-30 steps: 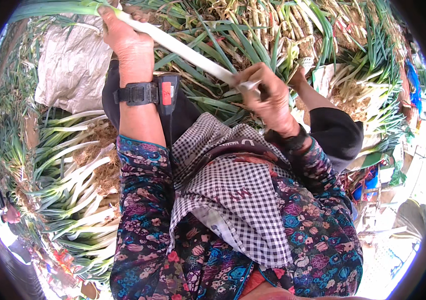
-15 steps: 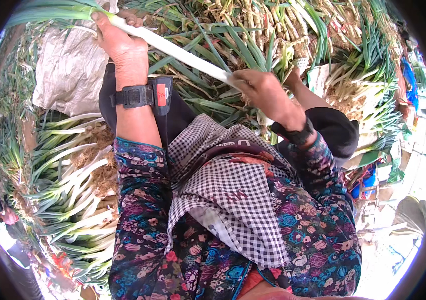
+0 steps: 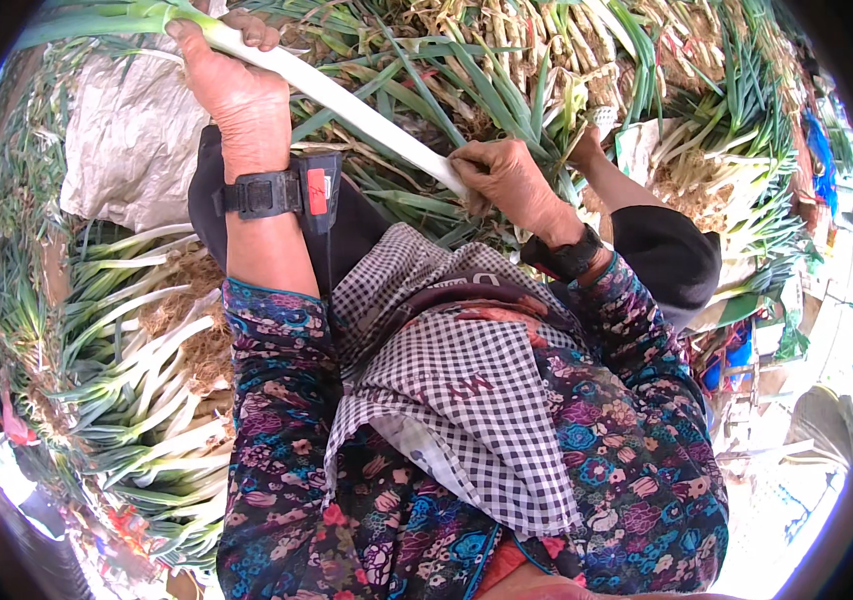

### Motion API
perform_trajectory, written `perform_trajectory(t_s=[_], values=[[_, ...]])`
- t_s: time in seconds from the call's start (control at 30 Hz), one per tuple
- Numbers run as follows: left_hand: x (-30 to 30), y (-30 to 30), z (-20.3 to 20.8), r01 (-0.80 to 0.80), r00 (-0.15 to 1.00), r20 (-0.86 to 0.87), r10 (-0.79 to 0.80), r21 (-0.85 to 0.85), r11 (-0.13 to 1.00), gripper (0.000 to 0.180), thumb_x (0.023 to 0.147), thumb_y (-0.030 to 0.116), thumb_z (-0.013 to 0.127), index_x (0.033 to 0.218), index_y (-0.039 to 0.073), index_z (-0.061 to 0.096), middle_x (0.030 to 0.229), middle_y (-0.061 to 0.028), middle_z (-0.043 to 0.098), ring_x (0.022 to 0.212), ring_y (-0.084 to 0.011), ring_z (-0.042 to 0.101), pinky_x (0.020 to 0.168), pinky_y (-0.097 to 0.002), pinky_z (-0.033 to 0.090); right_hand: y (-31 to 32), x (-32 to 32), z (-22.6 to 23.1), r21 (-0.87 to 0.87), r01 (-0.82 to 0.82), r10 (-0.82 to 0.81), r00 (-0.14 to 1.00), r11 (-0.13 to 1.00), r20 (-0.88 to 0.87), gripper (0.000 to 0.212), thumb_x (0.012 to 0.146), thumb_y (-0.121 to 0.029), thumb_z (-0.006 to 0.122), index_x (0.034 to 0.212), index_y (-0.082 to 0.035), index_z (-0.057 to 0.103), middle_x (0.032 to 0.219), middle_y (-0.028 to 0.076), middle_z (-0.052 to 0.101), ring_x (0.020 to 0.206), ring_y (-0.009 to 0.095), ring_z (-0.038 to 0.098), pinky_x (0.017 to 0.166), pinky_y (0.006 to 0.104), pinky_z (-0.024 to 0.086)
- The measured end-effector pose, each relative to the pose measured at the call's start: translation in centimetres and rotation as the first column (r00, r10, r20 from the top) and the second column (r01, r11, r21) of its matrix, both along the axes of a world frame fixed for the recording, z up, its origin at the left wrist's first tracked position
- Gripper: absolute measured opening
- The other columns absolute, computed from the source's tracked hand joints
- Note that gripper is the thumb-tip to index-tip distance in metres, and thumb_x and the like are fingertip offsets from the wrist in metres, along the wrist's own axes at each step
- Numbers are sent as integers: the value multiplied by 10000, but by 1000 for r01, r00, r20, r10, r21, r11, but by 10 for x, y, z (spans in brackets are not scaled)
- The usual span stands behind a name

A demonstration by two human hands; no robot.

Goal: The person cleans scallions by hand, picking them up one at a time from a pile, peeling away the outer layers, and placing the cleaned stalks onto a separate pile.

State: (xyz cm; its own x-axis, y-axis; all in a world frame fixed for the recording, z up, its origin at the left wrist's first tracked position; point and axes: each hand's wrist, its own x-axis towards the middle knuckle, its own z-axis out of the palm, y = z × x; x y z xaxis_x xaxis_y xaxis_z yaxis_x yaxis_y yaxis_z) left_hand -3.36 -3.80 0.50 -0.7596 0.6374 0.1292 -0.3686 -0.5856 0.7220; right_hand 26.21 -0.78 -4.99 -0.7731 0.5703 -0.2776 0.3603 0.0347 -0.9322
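Observation:
A long leek [image 3: 347, 100] with a white shaft and green leaves slants across the upper left, leaves toward the left rim. My left hand [image 3: 232, 85] is wrapped round it where white turns to green. At the lower, root end, my right hand [image 3: 509, 180] has its thumb and fingers pinched at the shaft. Its fingertips partly hide the roots. Whether the right fingers grip the shaft itself or a loose outer layer is hard to make out. A black strap with a small device [image 3: 292, 193] sits on my left wrist, and another band [image 3: 577, 255] on my right.
Cleaned leeks [image 3: 162, 370] with brown roots lie piled on the left, beside a pale crumpled sack [image 3: 127, 145]. More leeks [image 3: 737, 180] are bundled at the right. Loose leaves [image 3: 437, 100] and yellowed stalks [image 3: 537, 50] cover the ground ahead. A checkered cloth [image 3: 467, 400] lies over my lap.
My right hand has shifted slightly left and down near the root end, its fingers now pinched more plainly. My left hand keeps its hold, with the leek moved slightly left.

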Motion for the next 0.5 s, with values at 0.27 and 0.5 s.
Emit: perform_trajectory(t_s=[0.27,0.5], values=[[-1,-5,6,318,947,-42,-319,260,912,530,886,532,572,1092,48,505,698,-5,387,582,-113,343,515,-240,308,-4,4,6,-205,46,-38,998,978,42,193,947,-117,517,918,45,616,641,39,616,493,83,599,454,209,490],[3,-4,6,483,858,-18,-513,366,796,529,875,527,585,1080,44,520,693,12,367,569,-92,335,500,-219,302,-7,11,-24,-926,198,-637,769,321,-57,170,940,-108,484,862,10,578,787,94,617,575,115,525,522,245,429]])
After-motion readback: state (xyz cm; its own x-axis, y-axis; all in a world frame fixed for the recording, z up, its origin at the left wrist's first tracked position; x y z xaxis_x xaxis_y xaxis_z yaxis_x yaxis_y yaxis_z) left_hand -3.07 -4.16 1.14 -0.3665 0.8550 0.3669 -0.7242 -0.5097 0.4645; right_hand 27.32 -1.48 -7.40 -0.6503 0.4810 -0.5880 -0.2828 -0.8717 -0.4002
